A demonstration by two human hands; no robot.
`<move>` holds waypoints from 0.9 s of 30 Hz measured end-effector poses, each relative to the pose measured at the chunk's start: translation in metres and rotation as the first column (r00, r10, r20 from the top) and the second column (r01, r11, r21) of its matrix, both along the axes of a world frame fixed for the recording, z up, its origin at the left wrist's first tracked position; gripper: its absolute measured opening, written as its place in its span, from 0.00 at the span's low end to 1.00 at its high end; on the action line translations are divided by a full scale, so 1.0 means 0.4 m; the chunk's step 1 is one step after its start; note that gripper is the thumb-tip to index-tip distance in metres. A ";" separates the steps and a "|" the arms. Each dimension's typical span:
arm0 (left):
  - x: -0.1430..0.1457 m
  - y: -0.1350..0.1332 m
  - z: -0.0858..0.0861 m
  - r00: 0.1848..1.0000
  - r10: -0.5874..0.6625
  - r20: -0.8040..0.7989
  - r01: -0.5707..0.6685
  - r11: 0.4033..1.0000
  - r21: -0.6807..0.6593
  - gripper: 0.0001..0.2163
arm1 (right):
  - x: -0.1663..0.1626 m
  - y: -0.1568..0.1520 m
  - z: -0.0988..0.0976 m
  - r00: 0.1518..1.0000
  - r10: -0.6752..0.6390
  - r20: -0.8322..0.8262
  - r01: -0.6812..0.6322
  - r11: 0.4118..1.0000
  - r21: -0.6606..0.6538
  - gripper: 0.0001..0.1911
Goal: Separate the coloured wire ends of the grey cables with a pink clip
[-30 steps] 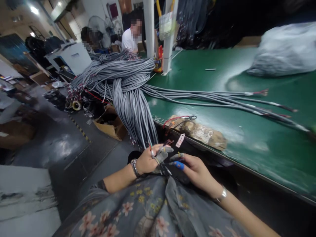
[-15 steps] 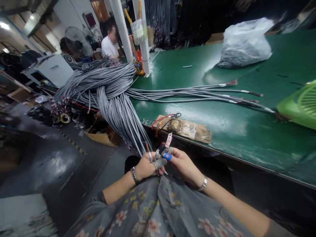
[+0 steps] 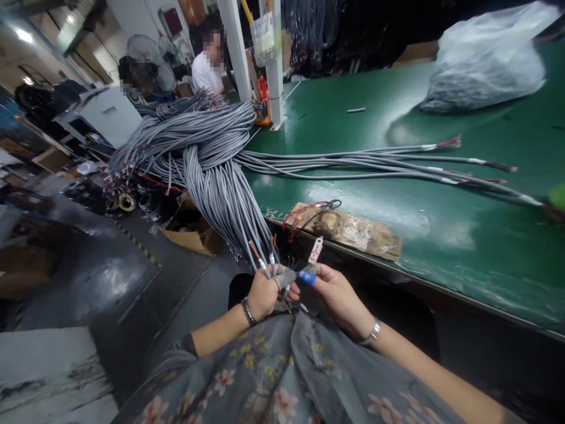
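– What does the head view show at the hands?

– The left hand [image 3: 265,294] has its fingers closed around several grey cable ends [image 3: 262,266], in front of a green desk [image 3: 463,282]. Coloured wires [image 3: 252,250] poke up from the white-wrapped tips above the thumb.

– And the right hand [image 3: 346,300]?

– Just beside the left, its thumb and forefinger brought together. The thumb wears a blue cover [image 3: 308,278], the forefinger a grey cover [image 3: 314,268]. Whether they grip a wire is too small to tell.

– What is behind the hands?

– A thick bundle of grey cables [image 3: 225,194] hangs over the desk's edge from a larger heap. I cannot tell whether the held ends belong to it. A few more strands [image 3: 335,162] stretch to the right across the desk.

– Anything else nearby?

– A worn cardboard strip [image 3: 364,235] along the front edge, a pale pink tag [image 3: 316,251] just above the right hand, and a bulging plastic bag [image 3: 485,68] at far right. Beyond the heap is a person [image 3: 205,73] in a white top.
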State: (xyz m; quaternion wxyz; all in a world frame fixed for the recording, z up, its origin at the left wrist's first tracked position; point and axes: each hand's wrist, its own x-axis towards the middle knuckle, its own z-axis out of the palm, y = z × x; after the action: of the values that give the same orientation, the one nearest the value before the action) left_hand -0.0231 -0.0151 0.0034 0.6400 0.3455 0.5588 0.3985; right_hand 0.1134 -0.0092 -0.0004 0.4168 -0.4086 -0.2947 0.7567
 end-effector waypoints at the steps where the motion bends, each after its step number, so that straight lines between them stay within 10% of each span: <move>1: 0.002 0.001 0.002 1.000 0.028 0.010 -0.028 1.000 -0.013 0.22 | 0.000 0.000 -0.005 1.000 -0.013 0.008 0.013 1.000 0.000 0.24; 27: -0.011 -0.009 -0.024 0.998 0.017 -0.068 -0.010 0.994 0.105 0.18 | 0.050 0.007 -0.030 0.971 0.125 0.205 -0.160 0.974 0.163 0.24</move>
State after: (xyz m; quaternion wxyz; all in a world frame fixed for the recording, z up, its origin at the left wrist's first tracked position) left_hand -0.0274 -0.0187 -0.0064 0.5986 0.3883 0.5613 0.4194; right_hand 0.1333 -0.0063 -0.0123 0.3655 -0.4191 -0.4290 0.7119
